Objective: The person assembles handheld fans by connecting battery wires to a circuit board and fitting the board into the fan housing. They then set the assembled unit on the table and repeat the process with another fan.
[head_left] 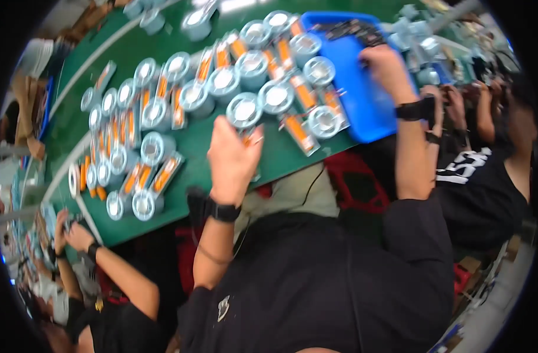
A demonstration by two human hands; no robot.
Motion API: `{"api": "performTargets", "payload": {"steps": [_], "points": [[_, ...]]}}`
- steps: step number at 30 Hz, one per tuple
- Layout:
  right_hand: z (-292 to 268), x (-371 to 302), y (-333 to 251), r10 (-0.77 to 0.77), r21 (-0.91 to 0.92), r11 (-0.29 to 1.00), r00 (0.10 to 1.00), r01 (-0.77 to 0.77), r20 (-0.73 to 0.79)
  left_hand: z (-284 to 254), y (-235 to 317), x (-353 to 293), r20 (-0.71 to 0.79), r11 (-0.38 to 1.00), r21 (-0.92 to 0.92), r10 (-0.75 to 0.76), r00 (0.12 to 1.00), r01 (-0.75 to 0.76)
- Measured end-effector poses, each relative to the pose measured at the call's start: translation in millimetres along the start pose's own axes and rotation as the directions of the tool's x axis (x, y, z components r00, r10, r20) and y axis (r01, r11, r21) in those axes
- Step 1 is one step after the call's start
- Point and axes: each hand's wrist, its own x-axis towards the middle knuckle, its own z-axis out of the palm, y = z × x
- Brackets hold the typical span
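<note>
My left hand (231, 159) is closed around the lower part of a light-blue round-headed device (244, 110), whose pale disc face points up above my fingers. Something orange shows between my thumb and fingers. Over the blue tray (363, 112) on the right, my right hand (388, 70) has its fingers curled together beside a heap of small black parts (354, 29). Whether those fingers hold one of the parts is too blurred to see. Similar round-headed devices (276, 97) with orange-filled handles lie in rows on the green table (192, 153).
A co-worker's hands (75, 232) work at the table's lower left. More co-workers' arms (486, 112) reach in at the right, near a pile of light-blue parts (422, 50). A red stool (357, 182) stands under the table edge. Farther devices (196, 25) lie at the back.
</note>
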Motion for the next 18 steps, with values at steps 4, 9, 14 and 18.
{"api": "performTargets", "payload": {"steps": [4, 9, 14, 18], "points": [[-49, -13, -18, 0.018, 0.079, 0.997, 0.957, 0.005, -0.288, -44, -1, -14, 0.196, 0.989, -0.125, -0.049, 0.979, 0.074], [-53, -66, -158, 0.100, 0.748, 0.498, 0.827, 0.440, -0.553, -87, -32, -52, 0.431, 0.956, -0.259, -0.016, 0.902, 0.140], [6, -54, -280, -0.271, 0.864, 0.188, 0.870, 0.467, -0.412, -68, -15, -62, 0.295, 0.276, -0.927, 0.126, 0.947, 0.253], [13, -38, -285, -0.232, 0.729, 0.451, 0.857, 0.514, -0.460, -62, -29, -49, 0.133, 0.302, -0.947, 0.073, 0.988, 0.105]]}}
